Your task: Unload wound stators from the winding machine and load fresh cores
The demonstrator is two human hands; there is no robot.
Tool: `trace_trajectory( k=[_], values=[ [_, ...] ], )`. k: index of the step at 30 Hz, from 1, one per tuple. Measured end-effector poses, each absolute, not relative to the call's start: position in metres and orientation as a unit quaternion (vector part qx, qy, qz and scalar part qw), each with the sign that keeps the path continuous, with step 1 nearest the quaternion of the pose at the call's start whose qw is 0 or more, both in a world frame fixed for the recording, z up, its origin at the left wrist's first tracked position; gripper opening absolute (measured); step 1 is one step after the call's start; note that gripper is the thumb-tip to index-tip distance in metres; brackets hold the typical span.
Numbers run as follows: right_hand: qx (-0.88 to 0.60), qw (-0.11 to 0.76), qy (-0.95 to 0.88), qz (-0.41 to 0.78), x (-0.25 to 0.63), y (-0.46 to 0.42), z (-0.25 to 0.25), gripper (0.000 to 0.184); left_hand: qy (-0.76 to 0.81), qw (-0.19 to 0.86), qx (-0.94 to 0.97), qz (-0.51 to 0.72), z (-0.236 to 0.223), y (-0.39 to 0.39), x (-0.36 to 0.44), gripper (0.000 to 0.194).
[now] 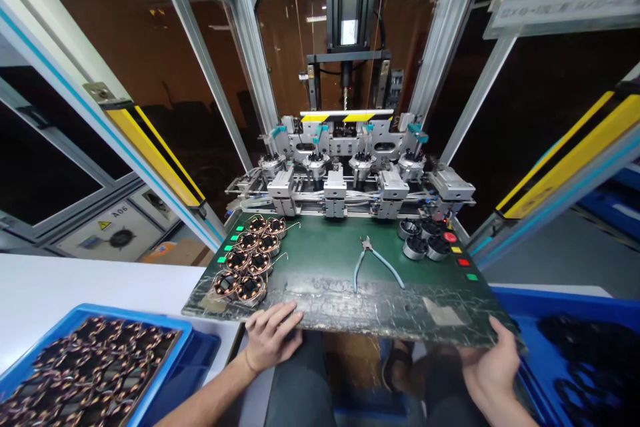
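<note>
My left hand (274, 333) rests at the front edge of the green worktop (320, 260), fingers loosely apart over the rim, holding no loose item. Toward the right corner, my right hand (493, 363) grips the same edge, its thumb on top and its fingers out of sight underneath. Several copper-wound stator cores (250, 260) stand in two rows beyond my left hand, some with loose wire ends. Pliers (367, 247) with light blue handles lie spread on the worktop between the hands. Black-and-silver unwound cores (415, 247) are grouped at the right rear.
A winding machine (335, 193) with several spindles spans the back, framed by yellow light-curtain posts (155, 153). Wound stators fill a blue tray (187, 328) at left. Black parts lie in a blue bin (525, 297) at right. Coloured buttons (463, 262) line the worktop's right side.
</note>
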State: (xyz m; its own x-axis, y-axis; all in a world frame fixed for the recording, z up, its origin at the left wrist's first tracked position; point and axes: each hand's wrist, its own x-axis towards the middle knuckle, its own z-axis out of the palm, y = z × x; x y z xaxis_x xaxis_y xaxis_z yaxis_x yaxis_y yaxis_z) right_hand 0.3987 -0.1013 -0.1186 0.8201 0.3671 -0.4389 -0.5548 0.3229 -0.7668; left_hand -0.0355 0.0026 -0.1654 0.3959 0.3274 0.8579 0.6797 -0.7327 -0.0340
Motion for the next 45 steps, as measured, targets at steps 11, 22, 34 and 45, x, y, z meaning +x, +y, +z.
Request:
trace_trajectory(
  k=[11,22,34,45],
  values=[
    [-0.499,0.813,0.086,0.287,0.4,-0.101,-0.121,0.04,-0.311,0.202,-0.812,-0.452,-0.163,0.003,-0.034,0.038],
    [-0.5,0.813,0.088,0.286,0.4,-0.101,-0.122,0.039,-0.309,0.205,-0.814,-0.448,-0.163,0.003,-0.035,0.038],
    [-0.507,0.809,0.076,0.287,0.404,-0.103,-0.129,0.039,-0.306,0.202,-0.818,-0.443,-0.163,0.003,-0.036,0.039],
    [-0.504,0.815,0.052,0.283,0.4,-0.102,-0.122,0.039,-0.308,0.202,-0.818,-0.443,-0.165,0.002,-0.037,0.054]
  ],
)
